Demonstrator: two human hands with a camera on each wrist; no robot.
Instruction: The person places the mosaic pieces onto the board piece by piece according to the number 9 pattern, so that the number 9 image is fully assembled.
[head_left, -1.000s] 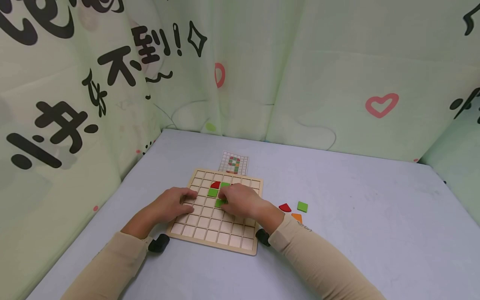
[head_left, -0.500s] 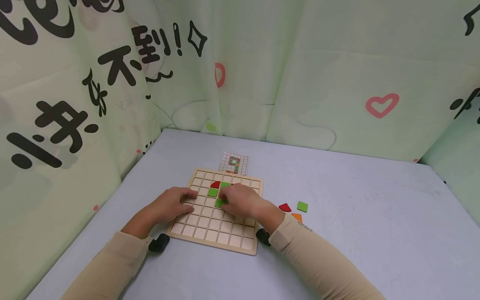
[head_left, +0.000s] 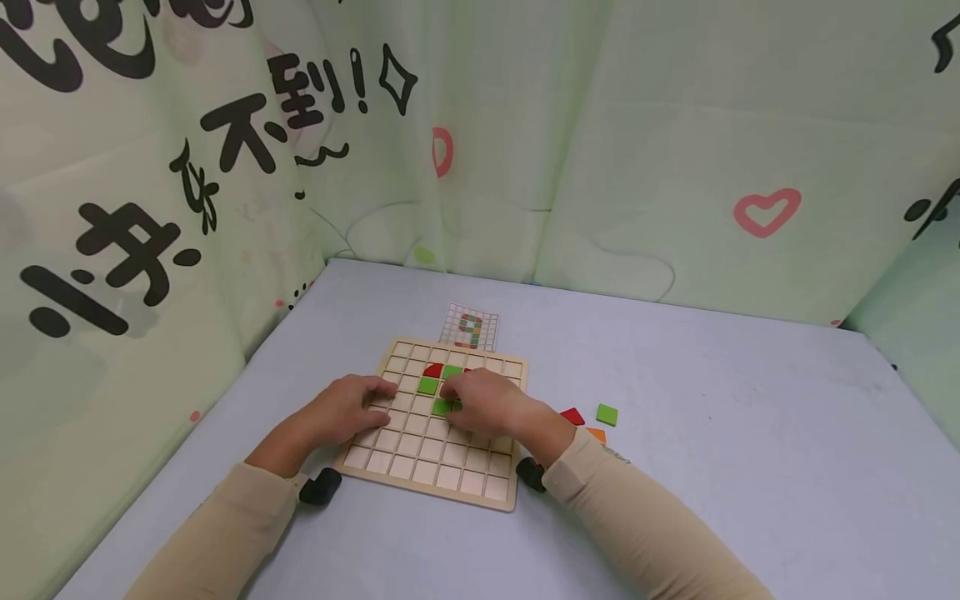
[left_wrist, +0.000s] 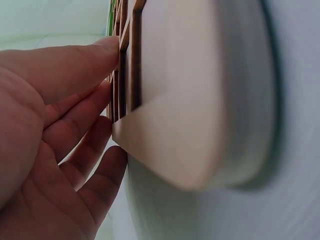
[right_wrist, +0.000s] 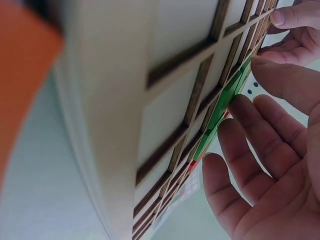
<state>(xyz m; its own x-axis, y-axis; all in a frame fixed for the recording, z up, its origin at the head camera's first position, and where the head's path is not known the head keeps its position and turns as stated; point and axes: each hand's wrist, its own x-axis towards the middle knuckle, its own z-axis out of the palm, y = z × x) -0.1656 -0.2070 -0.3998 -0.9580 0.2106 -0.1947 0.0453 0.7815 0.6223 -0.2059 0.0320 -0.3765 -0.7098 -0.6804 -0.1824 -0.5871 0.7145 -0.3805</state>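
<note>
A wooden grid board (head_left: 420, 448) lies flat between both hands. My left hand (head_left: 341, 410) rests at its left side, fingers spread and lightly bent at the edge, holding no tile. Toward the far middle, my right hand (head_left: 487, 402) reaches over the grid. Its thumb and fingertips touch the green tiles (right_wrist: 220, 107) set there, as the right wrist view shows. Beside those fingertips sit a red quarter-round tile (head_left: 432, 370), a green square tile (head_left: 428, 386) and another green tile (head_left: 441, 407). The right hand hides part of this group.
Behind the board lies a small pattern card (head_left: 450, 329), partly under its far edge. To the right are a loose red tile (head_left: 572, 415), a green square (head_left: 607, 415) and an orange tile (head_left: 597, 435), partly behind the right wrist. Printed curtains (head_left: 645, 167) border the table.
Both hands keep nearly the same places on the board. The right fingers have shifted very slightly over the green tiles; the whole view has moved a little.
</note>
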